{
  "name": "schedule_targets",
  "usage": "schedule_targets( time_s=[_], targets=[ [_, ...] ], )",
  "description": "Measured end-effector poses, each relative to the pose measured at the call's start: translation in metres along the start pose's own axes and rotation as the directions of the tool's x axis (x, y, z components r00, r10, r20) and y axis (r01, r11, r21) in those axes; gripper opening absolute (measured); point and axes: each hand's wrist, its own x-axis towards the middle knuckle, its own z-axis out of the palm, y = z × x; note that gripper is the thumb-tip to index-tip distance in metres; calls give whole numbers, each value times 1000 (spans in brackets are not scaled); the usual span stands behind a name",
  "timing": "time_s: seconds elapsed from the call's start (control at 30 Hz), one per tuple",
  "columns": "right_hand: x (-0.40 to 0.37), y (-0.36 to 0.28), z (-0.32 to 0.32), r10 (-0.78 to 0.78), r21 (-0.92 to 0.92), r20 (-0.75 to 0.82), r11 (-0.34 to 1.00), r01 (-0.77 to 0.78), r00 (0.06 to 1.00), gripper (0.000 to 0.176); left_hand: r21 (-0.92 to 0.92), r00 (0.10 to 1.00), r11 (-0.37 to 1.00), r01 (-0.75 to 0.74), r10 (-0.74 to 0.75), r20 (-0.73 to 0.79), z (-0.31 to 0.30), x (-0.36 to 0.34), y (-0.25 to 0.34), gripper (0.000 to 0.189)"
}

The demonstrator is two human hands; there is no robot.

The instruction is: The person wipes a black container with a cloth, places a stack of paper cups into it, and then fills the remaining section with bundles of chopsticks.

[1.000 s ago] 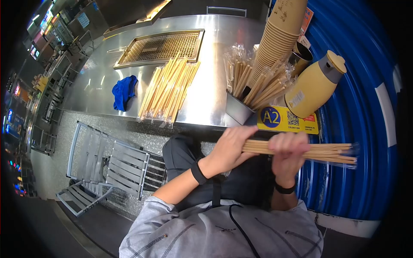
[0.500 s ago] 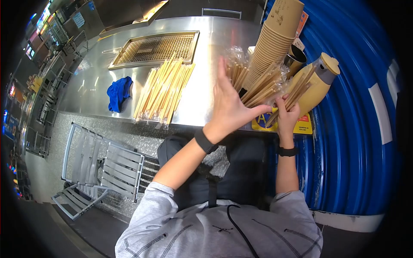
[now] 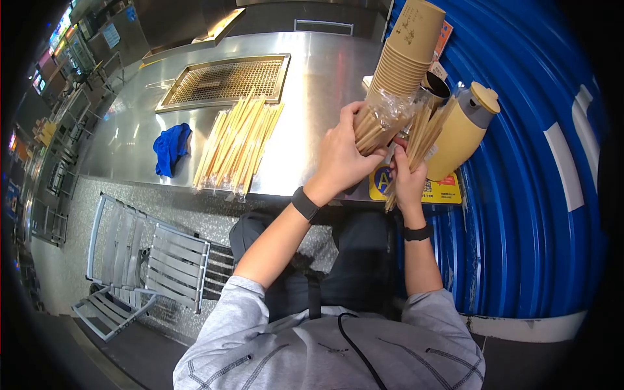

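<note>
Chopstick pile (image 3: 239,146) lies left of the held chopsticks (image 3: 426,133).

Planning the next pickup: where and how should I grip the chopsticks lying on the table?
Likely across the middle of the pile of chopsticks, from above, straddling both long sides: the sticks lie flat and roughly parallel. The far ends reach the grill, so they look harder to get around. The pile is wide: maybe squeeze it together first.

Bright white glare spreads over the steel tabletop (image 3: 309,117), while the space beneath it lies in shadow. Plastic wrappers (image 3: 394,107) catch small highlights. Fisheye distortion bows the blue wall (image 3: 520,214), the frame's corners sink to black, and the far-left background (image 3: 68,104) looks dim and soft.
</note>
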Motion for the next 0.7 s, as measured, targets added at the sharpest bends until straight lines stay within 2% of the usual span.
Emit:
schedule_targets(
  time_s=[0.03, 0.13, 0.23, 0.33, 0.37, 0.47, 0.57, 0.67, 0.7],
  targets=[
    [0, -3, 1, 38, 6, 40, 999, -39, 998, 26, -34, 1000, 999, 25, -24, 13, -2, -1, 5, 82],
    [-4, -24, 10, 75, 28, 143, 996, -80, 987, 17, -184, 996, 979, -89, 86, -23, -3, 1, -6, 82],
    [-3, -27, 13, 86, -8, 379, 996, -89, 922, 14, -363, 988, 920, -146, 152, -14, -12, 11, -17, 73],
    [4, -23, 10, 142, -117, 425, 988, -101, 894, 20, -399, 989, 917, 20, 40, 143, -26, 18, -13, 58],
    [4, -25, 11, 152, -130, 411, 986, -107, 899, 21, -408, 989, 912, 50, 11, 146, -26, 19, -12, 45],
    [-2, -27, 14, 101, -95, 352, 993, -71, 931, 24, -389, 969, 906, 168, -79, 234, -32, 24, -6, 44],
    [-11, -39, 13, -8, -47, 221, 999, 19, 975, 24, -308, 996, 950, 57, -33, 83, -25, 27, -18, 42],
    [-14, -64, 14, -258, 194, -19, 947, 257, 966, 29, -288, 999, 957, 39, -32, 28, -24, 26, -19, 40],
    [-13, -80, 10, -274, 288, -2, 921, 263, 962, 32, -295, 1000, 955, 23, -25, -3, -23, 24, -18, 36]
  ],
)
